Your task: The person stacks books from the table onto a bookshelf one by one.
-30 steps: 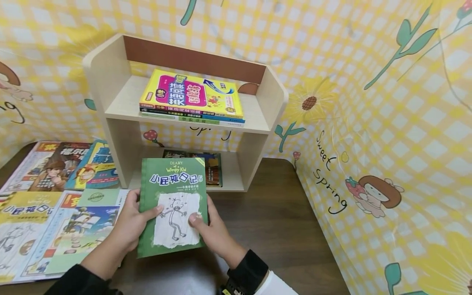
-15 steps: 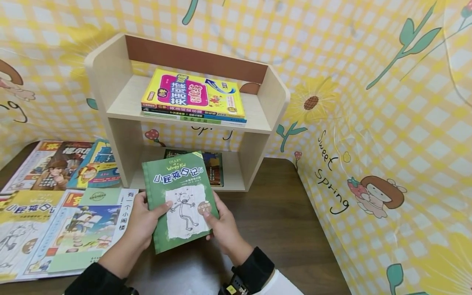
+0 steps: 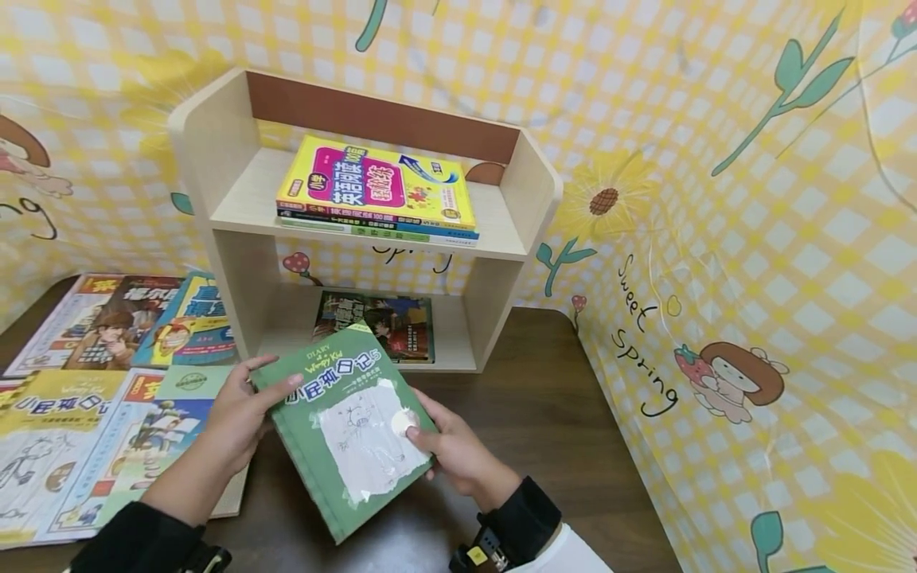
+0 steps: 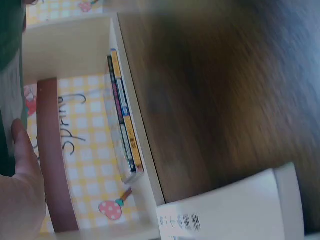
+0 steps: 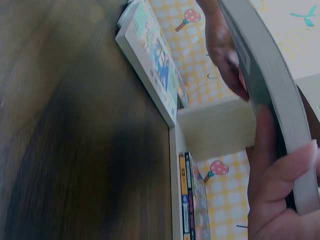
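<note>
Both hands, left hand [image 3: 236, 410] and right hand [image 3: 454, 450], have fingers grasping the green book [image 3: 351, 434], tilted at lower centre above the table [image 3: 544, 414]; next probably sliding it level into the lower shelf [image 3: 451, 354].

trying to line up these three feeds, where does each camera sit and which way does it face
Head: worn on the head, looks forward and down at the green paperback book, held by the left hand and right hand before the pale wooden two-tier shelf; both forearms show.
Left wrist: looks across the dark wooden table into the shelf's lower tier; a thumb shows.
Right wrist: looks along the table; fingers grip the book's edge.
Shared: both wrist views show the lower-tier stacked books.
</note>
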A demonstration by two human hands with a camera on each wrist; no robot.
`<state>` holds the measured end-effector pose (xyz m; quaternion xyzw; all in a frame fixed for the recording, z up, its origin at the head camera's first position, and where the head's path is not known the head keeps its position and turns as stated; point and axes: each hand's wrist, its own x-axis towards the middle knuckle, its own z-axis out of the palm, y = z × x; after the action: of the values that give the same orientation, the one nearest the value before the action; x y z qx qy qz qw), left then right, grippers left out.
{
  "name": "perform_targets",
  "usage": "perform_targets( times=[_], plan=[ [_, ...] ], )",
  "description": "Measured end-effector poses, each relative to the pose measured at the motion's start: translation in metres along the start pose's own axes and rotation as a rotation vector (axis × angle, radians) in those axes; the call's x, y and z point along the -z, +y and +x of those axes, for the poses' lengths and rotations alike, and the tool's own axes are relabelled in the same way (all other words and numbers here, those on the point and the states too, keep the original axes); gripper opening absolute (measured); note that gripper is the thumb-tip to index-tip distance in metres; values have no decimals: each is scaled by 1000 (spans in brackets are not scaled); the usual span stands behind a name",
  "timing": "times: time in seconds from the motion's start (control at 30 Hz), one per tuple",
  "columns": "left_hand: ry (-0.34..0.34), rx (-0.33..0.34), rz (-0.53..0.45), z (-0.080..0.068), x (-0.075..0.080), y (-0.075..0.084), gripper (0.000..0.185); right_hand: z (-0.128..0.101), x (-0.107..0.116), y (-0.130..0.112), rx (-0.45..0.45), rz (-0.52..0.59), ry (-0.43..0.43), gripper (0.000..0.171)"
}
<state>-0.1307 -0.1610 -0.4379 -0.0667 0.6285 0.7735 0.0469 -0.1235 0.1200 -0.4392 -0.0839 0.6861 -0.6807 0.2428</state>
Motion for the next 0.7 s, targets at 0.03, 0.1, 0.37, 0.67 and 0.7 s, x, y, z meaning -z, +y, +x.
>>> perform_targets(
  times=[0.03, 0.1, 0.37, 0.67, 0.7],
  plan=[
    [-4, -1, 23, 0, 3, 0, 65, -1, 3, 0, -6, -11, -19, 56],
    [-8, 5, 75, -1, 7, 0, 71, -2, 8, -1, -17, -31, -53, 57],
    [-203, -24, 282, -5, 12, 2, 76, -5, 27, -14, -24, -89, -187, 58],
    [-470, -78, 363, -14, 17, 9, 106, -4, 42, -23, -27, -87, -94, 57],
    [-482, -84, 368, -14, 17, 10, 108, -3, 43, -23, -26, -86, -76, 57]
  ],
)
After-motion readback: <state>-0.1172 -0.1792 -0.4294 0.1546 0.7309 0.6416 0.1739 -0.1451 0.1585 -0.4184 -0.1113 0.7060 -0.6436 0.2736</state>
